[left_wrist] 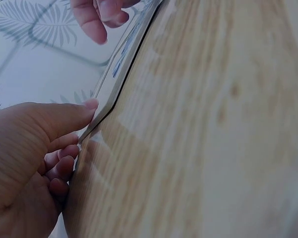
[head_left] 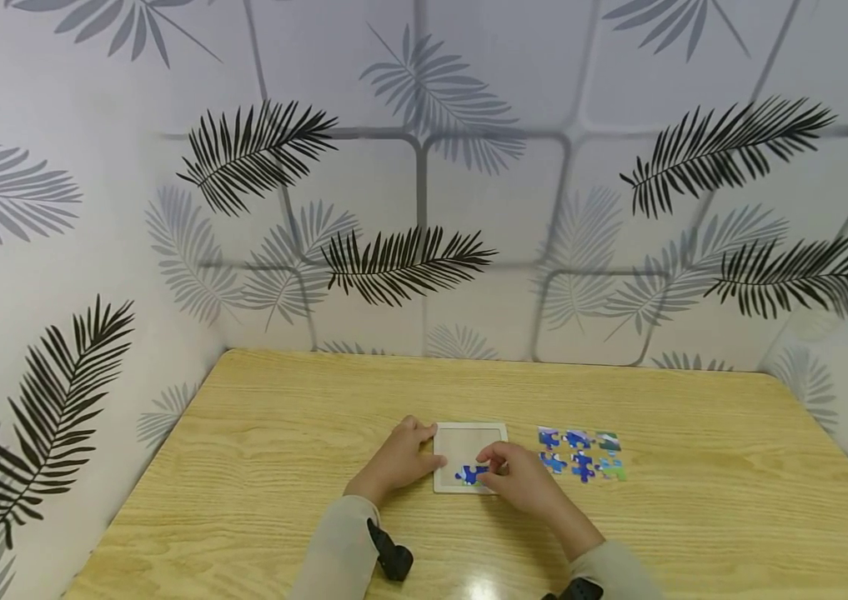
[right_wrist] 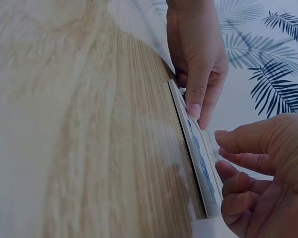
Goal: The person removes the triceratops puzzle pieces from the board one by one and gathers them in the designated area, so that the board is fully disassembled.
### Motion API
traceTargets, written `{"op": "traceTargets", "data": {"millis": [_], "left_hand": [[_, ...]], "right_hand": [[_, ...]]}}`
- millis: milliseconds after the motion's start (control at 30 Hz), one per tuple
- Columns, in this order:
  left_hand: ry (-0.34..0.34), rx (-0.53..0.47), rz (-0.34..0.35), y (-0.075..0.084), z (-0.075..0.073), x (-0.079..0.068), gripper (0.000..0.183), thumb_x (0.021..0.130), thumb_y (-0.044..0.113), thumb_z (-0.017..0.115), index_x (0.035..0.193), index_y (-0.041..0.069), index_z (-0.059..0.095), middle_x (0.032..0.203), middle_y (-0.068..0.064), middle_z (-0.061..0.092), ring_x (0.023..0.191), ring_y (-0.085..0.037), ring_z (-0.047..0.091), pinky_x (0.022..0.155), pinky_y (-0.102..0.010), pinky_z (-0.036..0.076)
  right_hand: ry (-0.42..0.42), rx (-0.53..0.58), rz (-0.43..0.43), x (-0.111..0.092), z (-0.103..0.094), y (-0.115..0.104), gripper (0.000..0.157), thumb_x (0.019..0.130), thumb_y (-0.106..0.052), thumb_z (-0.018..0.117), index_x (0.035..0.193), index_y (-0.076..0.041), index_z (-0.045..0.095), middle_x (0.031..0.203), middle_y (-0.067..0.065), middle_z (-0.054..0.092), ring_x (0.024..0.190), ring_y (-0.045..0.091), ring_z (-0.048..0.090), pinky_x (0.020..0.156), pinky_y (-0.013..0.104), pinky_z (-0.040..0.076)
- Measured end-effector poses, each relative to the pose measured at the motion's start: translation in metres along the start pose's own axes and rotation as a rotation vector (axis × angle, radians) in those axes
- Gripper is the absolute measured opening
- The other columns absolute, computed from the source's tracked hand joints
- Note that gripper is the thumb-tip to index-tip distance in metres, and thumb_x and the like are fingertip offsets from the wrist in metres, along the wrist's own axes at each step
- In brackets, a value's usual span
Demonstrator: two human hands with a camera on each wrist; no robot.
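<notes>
A white-rimmed puzzle tray [head_left: 469,426] lies flat on the wooden table. My left hand [head_left: 403,454] grips its left edge; in the left wrist view the thumb [left_wrist: 72,116] lies on the rim and the other fingers curl at its side. Inside the tray, along the bottom, are blue jigsaw pieces [head_left: 471,474], partly covered by my right hand [head_left: 521,479]. That hand hovers over the tray's lower right part. In the right wrist view its thumb and fingers [right_wrist: 243,141] are loosely bent and apart, with nothing between them.
To the right of the tray, several loose jigsaw pieces [head_left: 581,463] in blue and green lie in two rows on the table [head_left: 303,408]. A wall [head_left: 424,192] with a leaf pattern stands behind the table's back edge. Each wrist wears a black camera strap [head_left: 391,557].
</notes>
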State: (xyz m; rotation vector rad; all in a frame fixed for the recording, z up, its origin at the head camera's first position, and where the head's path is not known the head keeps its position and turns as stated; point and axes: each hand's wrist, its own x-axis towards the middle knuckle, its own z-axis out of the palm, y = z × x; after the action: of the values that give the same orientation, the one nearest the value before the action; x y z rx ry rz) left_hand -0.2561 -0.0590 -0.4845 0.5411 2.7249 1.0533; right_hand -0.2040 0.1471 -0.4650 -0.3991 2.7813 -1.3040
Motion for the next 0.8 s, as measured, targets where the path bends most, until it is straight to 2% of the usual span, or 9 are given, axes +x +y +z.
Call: {"op": "traceTargets", "data": {"millis": [333, 600, 800], "left_hand": [[-0.001, 0.012, 0.032, 0.0, 0.0, 0.001, 0.06, 0.086, 0.026, 0.07, 0.136, -0.001, 0.049, 0.095, -0.002, 0.041, 0.085, -0.017, 0.039, 0.077, -0.031, 0.036], [0.007, 0.005, 0.032, -0.002, 0.0, 0.002, 0.06, 0.086, 0.026, 0.07, 0.136, 0.0, 0.049, 0.095, -0.002, 0.041, 0.085, -0.017, 0.039, 0.077, -0.032, 0.037], [0.004, 0.001, 0.026, -0.003, 0.001, 0.001, 0.06, 0.086, 0.025, 0.071, 0.136, -0.001, 0.049, 0.096, -0.003, 0.041, 0.086, -0.017, 0.04, 0.079, -0.033, 0.037]], "right_hand": [[-0.012, -0.094, 0.058, 0.007, 0.009, -0.003, 0.013, 0.08, -0.004, 0.073, 0.091, -0.006, 0.068, 0.078, 0.002, 0.05, 0.071, 0.016, 0.044, 0.062, 0.03, 0.038], [-0.028, -0.103, 0.045, 0.011, 0.01, -0.001, 0.011, 0.079, -0.004, 0.073, 0.087, -0.01, 0.068, 0.078, 0.003, 0.049, 0.071, 0.016, 0.043, 0.062, 0.03, 0.037], [-0.033, -0.102, 0.071, 0.012, 0.012, 0.0, 0.011, 0.079, -0.005, 0.074, 0.086, -0.011, 0.068, 0.078, 0.002, 0.047, 0.071, 0.017, 0.043, 0.062, 0.031, 0.036]]}}
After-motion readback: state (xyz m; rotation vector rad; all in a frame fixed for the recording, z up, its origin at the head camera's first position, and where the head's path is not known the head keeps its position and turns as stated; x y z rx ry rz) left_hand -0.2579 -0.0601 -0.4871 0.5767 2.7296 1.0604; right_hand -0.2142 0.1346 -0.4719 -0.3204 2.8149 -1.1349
